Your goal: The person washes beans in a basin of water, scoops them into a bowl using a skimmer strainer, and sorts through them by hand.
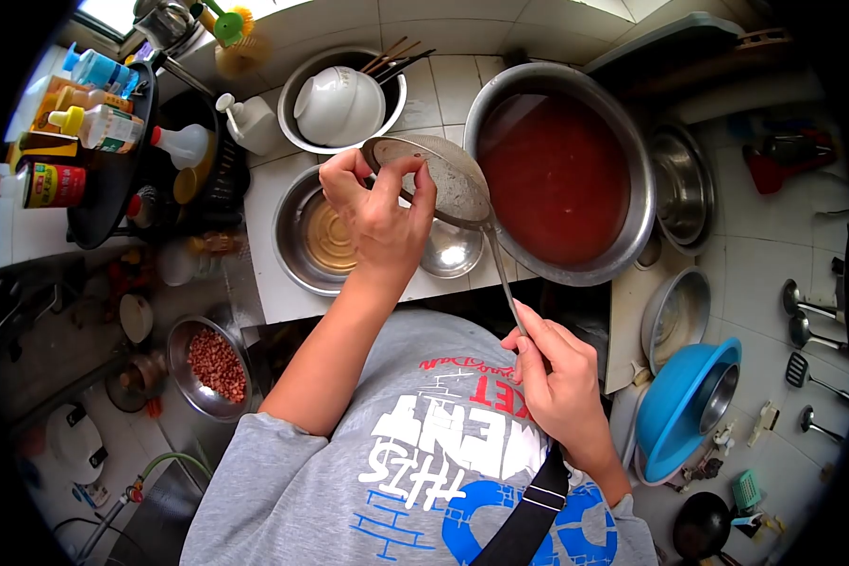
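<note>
Right hand [561,377] pinches strainer handle [502,269], left hand [379,215] perhaps its rim [459,224] — shirt [288,486] reads "THIS".

The grey shirt [415,439] reads "THIS" in white — and "KET" in red.

Tiled kitchen, hanging ladles [801,329], sauce bottles [57,185]
</note>
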